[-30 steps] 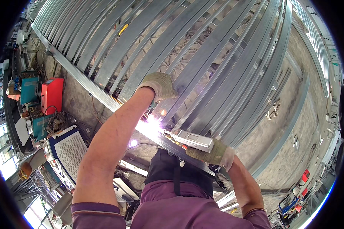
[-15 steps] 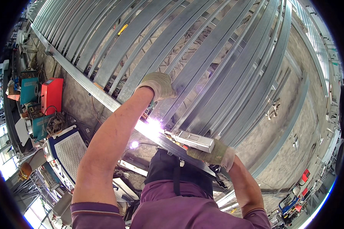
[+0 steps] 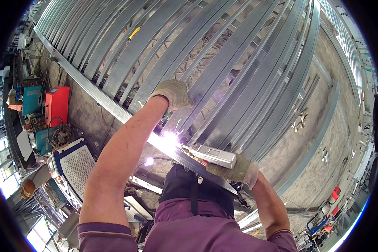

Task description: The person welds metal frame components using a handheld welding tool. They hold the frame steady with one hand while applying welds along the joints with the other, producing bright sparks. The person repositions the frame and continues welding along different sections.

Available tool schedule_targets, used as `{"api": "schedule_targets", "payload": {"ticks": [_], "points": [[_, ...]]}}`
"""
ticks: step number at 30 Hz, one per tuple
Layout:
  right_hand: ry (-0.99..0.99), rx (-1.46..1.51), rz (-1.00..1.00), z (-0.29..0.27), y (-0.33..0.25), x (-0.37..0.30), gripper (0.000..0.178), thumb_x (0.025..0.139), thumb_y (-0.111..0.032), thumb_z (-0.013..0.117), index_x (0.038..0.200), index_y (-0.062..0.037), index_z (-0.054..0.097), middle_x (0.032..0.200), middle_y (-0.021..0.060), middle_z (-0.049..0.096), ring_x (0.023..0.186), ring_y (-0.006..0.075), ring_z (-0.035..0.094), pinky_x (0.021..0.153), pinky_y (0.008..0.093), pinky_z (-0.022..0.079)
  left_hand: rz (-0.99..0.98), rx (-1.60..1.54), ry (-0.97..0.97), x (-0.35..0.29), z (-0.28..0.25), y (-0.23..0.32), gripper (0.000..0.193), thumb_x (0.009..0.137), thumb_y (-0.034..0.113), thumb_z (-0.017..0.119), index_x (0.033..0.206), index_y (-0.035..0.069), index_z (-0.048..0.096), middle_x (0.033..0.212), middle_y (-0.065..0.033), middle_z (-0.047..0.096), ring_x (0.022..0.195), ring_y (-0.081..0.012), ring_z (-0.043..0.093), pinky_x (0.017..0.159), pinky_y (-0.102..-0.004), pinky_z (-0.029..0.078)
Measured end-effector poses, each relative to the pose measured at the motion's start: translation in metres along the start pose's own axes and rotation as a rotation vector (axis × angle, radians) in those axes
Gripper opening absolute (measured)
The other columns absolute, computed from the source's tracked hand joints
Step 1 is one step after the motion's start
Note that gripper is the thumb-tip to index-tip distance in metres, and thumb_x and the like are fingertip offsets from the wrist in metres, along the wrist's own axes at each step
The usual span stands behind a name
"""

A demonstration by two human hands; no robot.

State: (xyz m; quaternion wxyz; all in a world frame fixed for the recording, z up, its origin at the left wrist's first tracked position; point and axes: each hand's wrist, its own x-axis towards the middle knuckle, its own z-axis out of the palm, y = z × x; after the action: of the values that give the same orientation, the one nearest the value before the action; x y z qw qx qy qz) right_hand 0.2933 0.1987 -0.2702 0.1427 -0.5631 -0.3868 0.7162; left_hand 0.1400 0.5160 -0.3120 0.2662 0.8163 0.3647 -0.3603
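My right hand [image 3: 233, 169], in a greyish-green work glove, is closed round a silver, box-shaped welding gun [image 3: 215, 156]. The gun's nozzle points left into a bright white-violet welding glare [image 3: 170, 140] at the near rail [image 3: 119, 111] of a large metal frame. That glare hides the joint itself. Beyond it, my gloved left hand [image 3: 172, 94] is closed over a flat grey metal tube [image 3: 197, 98], one of several that run away from the rail. Its fingertips are partly hidden by the glove and the tube.
Left of the rail stand a red machine [image 3: 57, 105], teal machines [image 3: 31, 100] and a white-and-blue unit with a perforated panel [image 3: 77, 168]. A yellow tool [image 3: 134, 32] lies among the far tubes. Cables tangle on the floor below them. Loose metal bars [image 3: 319, 143] lie at right.
The glare at the rail has changed shape slightly, with thin spark streaks now rising from it. The welding gun has shifted very slightly to the right; my left hand stays put.
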Motion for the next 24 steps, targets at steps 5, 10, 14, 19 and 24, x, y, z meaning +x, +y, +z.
{"api": "schedule_targets", "payload": {"ticks": [5, 10, 14, 19, 24], "points": [[-0.007, -0.015, -0.012, 0.002, 0.007, 0.002, 0.064, 0.106, -0.059, 0.074, 0.157, -0.0199, 0.067, 0.14, 0.0086, 0.079, 0.13, 0.025, 0.073, 0.115, 0.0345, 0.054, 0.004, -0.014, 0.008, 0.002, 0.003, -0.002, 0.063, 0.093, 0.065, 0.076, 0.112, 0.006, 0.088, 0.109, -0.0183, 0.084, 0.112, -0.0368, 0.079, 0.1, -0.0476, 0.06], [-0.001, -0.12, -0.013, -0.001, 0.007, -0.002, 0.066, 0.106, -0.066, 0.068, 0.156, -0.023, 0.068, 0.139, 0.009, 0.08, 0.133, 0.028, 0.072, 0.116, 0.0364, 0.054, -0.005, -0.005, -0.01, 0.004, 0.003, -0.001, 0.064, 0.093, 0.065, 0.076, 0.115, 0.006, 0.087, 0.112, -0.0183, 0.083, 0.114, -0.0368, 0.078, 0.101, -0.0479, 0.059], [0.003, -0.117, 0.01, 0.001, 0.014, -0.002, 0.064, 0.106, -0.064, 0.07, 0.155, -0.0223, 0.069, 0.138, 0.0093, 0.08, 0.132, 0.0277, 0.073, 0.114, 0.0367, 0.055, -0.008, -0.016, -0.011, 0.003, 0.002, -0.001, 0.064, 0.092, 0.065, 0.077, 0.116, 0.007, 0.087, 0.11, -0.0181, 0.084, 0.113, -0.0371, 0.078, 0.101, -0.0479, 0.059], [0.014, -0.056, 0.008, 0.0, 0.002, -0.006, 0.062, 0.106, -0.057, 0.074, 0.155, -0.0196, 0.069, 0.139, 0.0094, 0.08, 0.131, 0.0262, 0.073, 0.112, 0.0359, 0.057, 0.009, -0.012, 0.047, 0.003, 0.006, -0.004, 0.063, 0.09, 0.065, 0.078, 0.115, 0.008, 0.088, 0.108, -0.0176, 0.084, 0.11, -0.0373, 0.079, 0.099, -0.0483, 0.06], [0.018, -0.031, 0.015, -0.001, 0.0, -0.008, 0.062, 0.107, -0.055, 0.075, 0.155, -0.0179, 0.069, 0.139, 0.009, 0.079, 0.13, 0.0248, 0.074, 0.111, 0.0351, 0.057, -0.014, -0.035, -0.023, 0.001, -0.001, -0.001, 0.062, 0.091, 0.065, 0.078, 0.111, 0.007, 0.088, 0.104, -0.018, 0.084, 0.107, -0.0378, 0.079, 0.098, -0.049, 0.06]]}}
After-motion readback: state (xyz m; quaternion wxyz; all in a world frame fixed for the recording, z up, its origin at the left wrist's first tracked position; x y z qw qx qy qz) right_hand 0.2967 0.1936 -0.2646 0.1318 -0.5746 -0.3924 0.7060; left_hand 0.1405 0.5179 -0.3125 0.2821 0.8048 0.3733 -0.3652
